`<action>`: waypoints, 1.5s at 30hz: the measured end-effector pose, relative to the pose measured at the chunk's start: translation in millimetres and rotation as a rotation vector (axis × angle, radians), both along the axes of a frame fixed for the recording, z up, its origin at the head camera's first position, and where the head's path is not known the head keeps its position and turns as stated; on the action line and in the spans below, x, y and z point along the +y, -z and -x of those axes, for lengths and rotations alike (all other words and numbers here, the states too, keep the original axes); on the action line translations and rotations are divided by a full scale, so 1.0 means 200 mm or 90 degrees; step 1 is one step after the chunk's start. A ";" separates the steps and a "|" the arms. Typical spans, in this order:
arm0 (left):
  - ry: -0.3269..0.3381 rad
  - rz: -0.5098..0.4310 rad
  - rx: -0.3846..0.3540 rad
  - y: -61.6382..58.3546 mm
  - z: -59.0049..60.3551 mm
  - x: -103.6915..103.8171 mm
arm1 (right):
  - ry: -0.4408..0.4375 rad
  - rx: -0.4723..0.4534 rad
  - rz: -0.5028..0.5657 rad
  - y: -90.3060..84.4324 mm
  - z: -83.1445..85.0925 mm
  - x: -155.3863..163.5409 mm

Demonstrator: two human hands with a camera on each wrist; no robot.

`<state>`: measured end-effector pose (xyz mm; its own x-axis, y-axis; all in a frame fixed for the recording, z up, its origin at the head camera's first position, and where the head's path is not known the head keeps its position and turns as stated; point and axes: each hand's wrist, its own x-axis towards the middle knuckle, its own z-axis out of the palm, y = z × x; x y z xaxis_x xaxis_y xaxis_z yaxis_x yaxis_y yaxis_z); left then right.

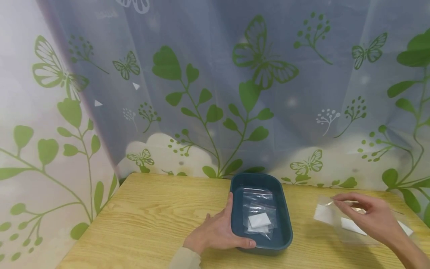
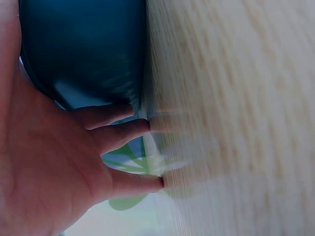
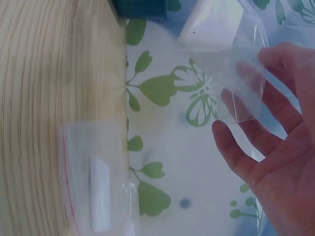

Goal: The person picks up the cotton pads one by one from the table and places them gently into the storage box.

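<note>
A dark teal plastic tub stands on the wooden table in the head view. Inside lie clear zip bags with white folded pieces. My left hand rests against the tub's near left corner, thumb along the near rim. In the left wrist view, the fingers are spread and straight beside the tub's wall, tips at the tabletop. To the right, my right hand pinches a clear plastic bag between thumb and fingers. A white piece shows in that bag.
Below my right hand, more clear bags with white pieces lie on the table. A curtain with green leaves and butterflies hangs behind the table's back edge, and a similar one hangs along the left.
</note>
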<state>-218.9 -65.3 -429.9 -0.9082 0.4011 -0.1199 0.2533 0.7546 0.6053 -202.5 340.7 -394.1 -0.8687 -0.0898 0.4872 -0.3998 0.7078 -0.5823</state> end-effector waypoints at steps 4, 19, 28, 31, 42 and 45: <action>0.000 0.001 0.001 0.00 0.00 0.00 | 0.009 -0.047 0.011 -0.01 0.00 -0.03; 0.000 -0.005 0.001 0.00 0.00 0.00 | -0.074 0.009 0.051 0.01 0.06 -0.19; -0.001 -0.002 -0.001 0.00 0.00 0.00 | -0.086 0.022 0.051 0.02 0.08 -0.28; 0.002 -0.007 0.001 0.00 0.00 0.00 | -0.085 0.018 0.053 0.01 0.09 -0.31; 0.000 -0.003 -0.005 0.00 0.01 0.00 | -0.089 0.009 0.064 0.00 0.12 -0.43; -0.002 0.001 -0.006 0.00 0.00 0.00 | -0.107 0.038 0.067 0.01 0.13 -0.47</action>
<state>-219.6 -65.2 -429.9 -0.9081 0.3983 -0.1293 0.2452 0.7562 0.6067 -228.5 247.5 -395.1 -0.8153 -0.1766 0.5515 -0.5427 0.5654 -0.6211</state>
